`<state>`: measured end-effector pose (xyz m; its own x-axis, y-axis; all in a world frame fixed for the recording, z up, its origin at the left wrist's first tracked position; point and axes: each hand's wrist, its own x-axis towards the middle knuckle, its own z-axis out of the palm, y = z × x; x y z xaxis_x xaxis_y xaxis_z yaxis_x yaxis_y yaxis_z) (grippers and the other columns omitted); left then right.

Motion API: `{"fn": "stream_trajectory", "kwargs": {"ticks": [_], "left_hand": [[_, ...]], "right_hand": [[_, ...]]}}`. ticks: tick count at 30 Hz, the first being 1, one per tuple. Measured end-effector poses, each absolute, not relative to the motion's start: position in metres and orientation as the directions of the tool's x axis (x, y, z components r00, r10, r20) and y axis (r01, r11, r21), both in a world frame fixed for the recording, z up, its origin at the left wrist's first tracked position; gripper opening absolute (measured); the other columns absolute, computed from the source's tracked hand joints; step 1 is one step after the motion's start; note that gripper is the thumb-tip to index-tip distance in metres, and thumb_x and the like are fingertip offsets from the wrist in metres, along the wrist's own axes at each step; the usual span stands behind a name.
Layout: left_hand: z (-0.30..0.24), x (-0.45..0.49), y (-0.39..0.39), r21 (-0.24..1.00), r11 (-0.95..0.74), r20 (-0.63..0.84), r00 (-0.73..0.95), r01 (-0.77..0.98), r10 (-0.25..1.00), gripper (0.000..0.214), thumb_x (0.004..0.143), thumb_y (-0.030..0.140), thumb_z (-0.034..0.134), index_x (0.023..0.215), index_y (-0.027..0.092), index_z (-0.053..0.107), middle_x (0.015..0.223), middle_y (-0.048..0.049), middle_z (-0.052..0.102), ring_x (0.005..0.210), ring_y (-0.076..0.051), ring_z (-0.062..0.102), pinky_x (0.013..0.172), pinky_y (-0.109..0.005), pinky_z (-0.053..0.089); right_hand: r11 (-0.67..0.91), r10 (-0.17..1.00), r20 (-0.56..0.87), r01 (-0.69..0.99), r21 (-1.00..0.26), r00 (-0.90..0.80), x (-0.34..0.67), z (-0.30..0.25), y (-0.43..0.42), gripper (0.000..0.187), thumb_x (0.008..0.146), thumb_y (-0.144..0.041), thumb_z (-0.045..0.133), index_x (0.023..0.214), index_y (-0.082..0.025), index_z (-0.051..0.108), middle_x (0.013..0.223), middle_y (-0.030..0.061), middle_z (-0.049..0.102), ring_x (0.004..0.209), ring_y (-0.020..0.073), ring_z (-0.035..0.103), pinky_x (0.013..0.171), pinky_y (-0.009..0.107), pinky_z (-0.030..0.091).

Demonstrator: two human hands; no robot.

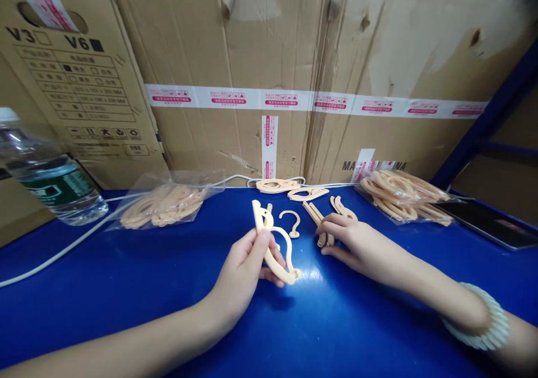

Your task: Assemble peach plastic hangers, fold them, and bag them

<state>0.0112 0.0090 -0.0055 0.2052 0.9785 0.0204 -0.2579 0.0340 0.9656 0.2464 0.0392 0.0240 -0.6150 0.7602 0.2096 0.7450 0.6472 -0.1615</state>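
My left hand is closed round a beige plastic hanger body, held tilted just above the blue tabletop. A small loose beige hook lies just beyond it. My right hand rests on the table with its fingers curled over a few beige plastic strips. A white beaded bracelet is on my right wrist. More beige hanger pieces lie further back near the cardboard.
Two clear bags of beige hanger parts sit at the left and right. A water bottle stands far left. A white cable runs across the table. Cardboard boxes wall the back. A dark tablet lies at right.
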Motion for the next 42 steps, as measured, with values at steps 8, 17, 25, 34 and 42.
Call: {"fn": "stream_trajectory", "kwargs": {"ticks": [8, 17, 25, 34, 42], "left_hand": [[-0.002, 0.012, 0.008, 0.972, 0.033, 0.019, 0.216, -0.231, 0.976, 0.037, 0.089, 0.050, 0.059, 0.076, 0.016, 0.053, 0.063, -0.0012, 0.063, 0.054, -0.013, 0.062, 0.048, -0.021, 0.049], [0.002, 0.013, 0.003, 0.991, -0.103, 0.124, 0.280, -0.090, 0.952, 0.029, 0.095, 0.046, 0.052, 0.086, 0.018, 0.057, 0.064, 0.0032, 0.058, 0.055, -0.013, 0.058, 0.055, -0.022, 0.048], [0.004, 0.010, 0.000, 0.982, -0.187, 0.172, 0.267, 0.032, 0.948, 0.025, 0.098, 0.042, 0.049, 0.092, 0.020, 0.060, 0.057, 0.0050, 0.054, 0.052, -0.012, 0.049, 0.054, -0.020, 0.042], [0.005, 0.007, -0.001, 0.938, -0.315, 0.290, 0.169, 0.147, 0.942, 0.021, 0.098, 0.037, 0.051, 0.098, 0.023, 0.067, 0.071, 0.0029, 0.056, 0.062, -0.012, 0.050, 0.056, -0.019, 0.039], [0.006, 0.006, -0.002, 0.872, -0.418, 0.367, 0.225, 0.254, 0.903, 0.023, 0.101, 0.034, 0.046, 0.108, 0.028, 0.068, 0.084, 0.0019, 0.054, 0.076, -0.014, 0.053, 0.067, -0.023, 0.042]], "right_hand": [[0.682, 0.726, 0.287, 0.708, -0.182, -0.625, 0.246, 0.015, 0.047, 0.009, 0.093, -0.017, 0.056, 0.097, -0.017, 0.064, 0.106, 0.0105, 0.062, 0.092, 0.0213, 0.064, 0.082, 0.037, 0.055], [0.894, 0.367, 0.521, 0.446, 0.030, -0.771, 0.221, 0.031, 0.002, 0.033, 0.099, -0.023, 0.047, 0.130, -0.015, 0.053, 0.127, 0.0159, 0.061, 0.110, 0.0234, 0.059, 0.090, 0.036, 0.051], [0.931, 0.287, 0.442, 0.357, 0.083, -0.850, 0.216, 0.029, 0.001, 0.023, 0.099, -0.022, 0.047, 0.113, -0.014, 0.064, 0.097, 0.0099, 0.069, 0.083, 0.0218, 0.055, 0.078, 0.039, 0.046], [0.729, 0.651, 0.414, 0.373, -0.574, -0.636, 0.220, 0.033, -0.003, 0.036, 0.097, -0.023, 0.053, 0.133, -0.026, 0.053, 0.147, 0.0105, 0.042, 0.137, 0.0218, 0.039, 0.107, 0.037, 0.042], [0.391, 0.804, 0.265, 0.137, -0.910, -0.533, 0.220, 0.031, 0.005, 0.030, 0.094, -0.034, 0.059, 0.123, -0.027, 0.063, 0.136, 0.0071, 0.058, 0.128, 0.0255, 0.051, 0.106, 0.041, 0.043]]}}
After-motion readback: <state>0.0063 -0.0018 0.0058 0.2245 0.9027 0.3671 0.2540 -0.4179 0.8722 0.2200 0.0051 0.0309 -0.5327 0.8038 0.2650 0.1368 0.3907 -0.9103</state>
